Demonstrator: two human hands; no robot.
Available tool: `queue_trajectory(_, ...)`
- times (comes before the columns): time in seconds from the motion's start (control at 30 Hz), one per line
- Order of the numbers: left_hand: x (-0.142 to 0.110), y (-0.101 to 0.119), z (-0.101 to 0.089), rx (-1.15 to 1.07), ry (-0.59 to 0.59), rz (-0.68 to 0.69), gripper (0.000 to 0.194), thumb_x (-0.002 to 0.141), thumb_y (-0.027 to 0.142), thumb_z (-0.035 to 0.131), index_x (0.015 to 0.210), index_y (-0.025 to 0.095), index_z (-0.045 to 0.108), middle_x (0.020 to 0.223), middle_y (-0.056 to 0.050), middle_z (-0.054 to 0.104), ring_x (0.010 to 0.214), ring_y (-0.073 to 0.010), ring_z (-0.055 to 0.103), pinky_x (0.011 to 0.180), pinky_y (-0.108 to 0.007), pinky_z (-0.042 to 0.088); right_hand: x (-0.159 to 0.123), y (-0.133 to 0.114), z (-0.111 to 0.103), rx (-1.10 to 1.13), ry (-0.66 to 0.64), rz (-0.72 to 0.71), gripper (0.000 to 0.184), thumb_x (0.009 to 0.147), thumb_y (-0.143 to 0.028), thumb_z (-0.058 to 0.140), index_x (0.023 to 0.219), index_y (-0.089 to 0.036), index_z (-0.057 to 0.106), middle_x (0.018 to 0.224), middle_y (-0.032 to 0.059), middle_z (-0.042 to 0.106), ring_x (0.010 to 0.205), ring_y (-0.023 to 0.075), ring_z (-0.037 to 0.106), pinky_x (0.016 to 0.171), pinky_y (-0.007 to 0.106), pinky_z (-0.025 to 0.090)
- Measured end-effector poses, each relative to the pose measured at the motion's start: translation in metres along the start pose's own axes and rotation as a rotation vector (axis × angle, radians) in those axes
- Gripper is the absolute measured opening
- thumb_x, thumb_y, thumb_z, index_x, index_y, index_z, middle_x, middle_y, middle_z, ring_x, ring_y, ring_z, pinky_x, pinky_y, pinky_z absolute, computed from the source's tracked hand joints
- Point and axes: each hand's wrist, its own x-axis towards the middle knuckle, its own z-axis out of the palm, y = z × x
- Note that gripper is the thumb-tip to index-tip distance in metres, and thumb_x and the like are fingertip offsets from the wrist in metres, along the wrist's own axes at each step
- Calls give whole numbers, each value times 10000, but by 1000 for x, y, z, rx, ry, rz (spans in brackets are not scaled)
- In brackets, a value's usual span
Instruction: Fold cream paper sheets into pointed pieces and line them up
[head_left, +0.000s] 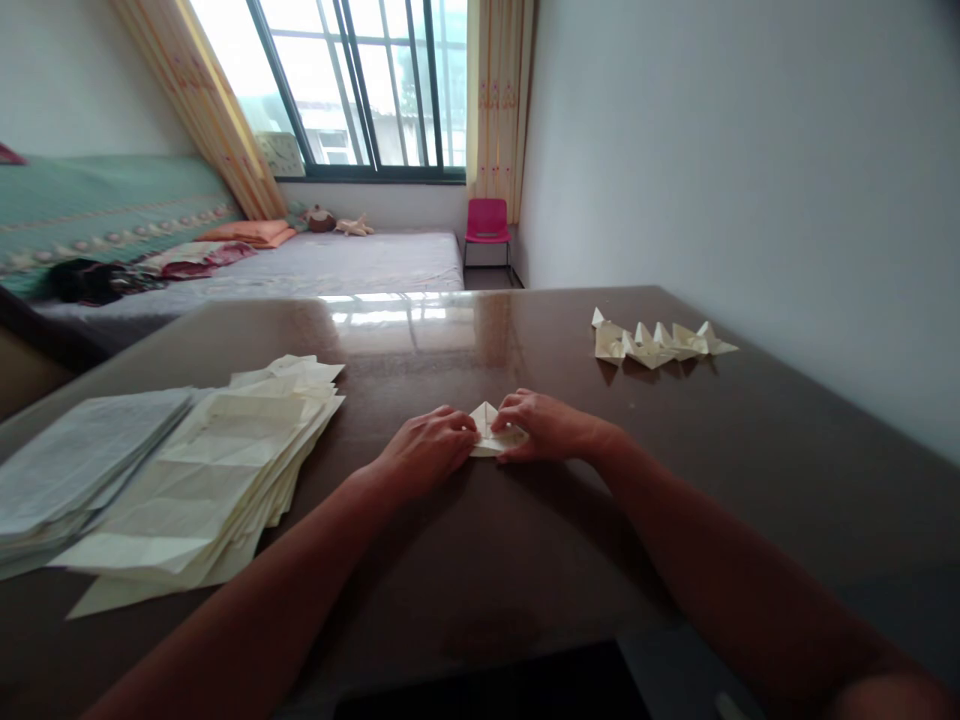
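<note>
A small piece of folded cream paper [487, 440] with a pointed top lies on the brown table [450, 560], between my two hands. My left hand [433, 442] grips its left side, fingers bent together at the edge. On the other side, my right hand [547, 425] has its thumb and fingers closed on the paper's right part. Fingertips cover both outer ends of the paper, so those are hidden.
On the left lie a stack of creased cream sheets [217, 450] and a pile of greyish printed paper [82, 460]. Several folded paper boats [660, 345] stand at the right rear. Beyond the table are a bed [375, 260] and a pink chair [487, 220].
</note>
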Motion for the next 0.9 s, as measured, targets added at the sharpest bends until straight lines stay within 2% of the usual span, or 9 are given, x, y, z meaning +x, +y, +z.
queue_trajectory(0.1,1,-3,0,-64,5,-46,299,926,275,396,921,218,689,929,-47,648,867,-154,570,783,-259,441,-1,-7,-2,-68,1,17,214,778,-286,624,934,-163,703,940,96,632,873,200,549,796,278,390)
queue_trajectory(0.17,2,-6,0,-121,-4,-85,304,922,285,398,895,204,689,906,-49,643,841,-150,582,766,-250,439,-1,-7,-3,-84,-6,32,174,800,-226,576,900,-157,701,931,97,641,852,188,550,778,267,380)
queue_trajectory(0.37,3,-13,3,-207,-31,-289,310,912,364,394,914,222,670,886,-24,667,785,-158,610,705,-245,428,4,5,-1,97,-25,158,235,894,-284,486,868,-153,679,837,58,668,749,141,558,695,218,369)
queue_trajectory(0.53,6,-13,6,-174,-21,-432,292,891,419,414,946,238,638,865,-17,683,772,-184,616,683,-269,422,5,5,-1,109,-21,242,212,890,-283,498,851,-155,663,812,53,665,708,128,547,642,207,356)
queue_trajectory(0.8,7,-15,12,-120,2,-426,248,889,386,448,989,243,624,909,-14,640,772,-160,593,733,-272,438,8,2,1,29,-34,344,123,852,-252,547,891,-181,640,853,46,683,745,145,586,625,216,342)
queue_trajectory(0.9,6,-11,12,-28,36,-379,257,901,352,451,1083,256,604,975,-31,605,894,-182,563,792,-295,450,10,3,2,16,-50,363,124,844,-267,554,901,-187,630,867,46,684,763,151,593,625,217,341)
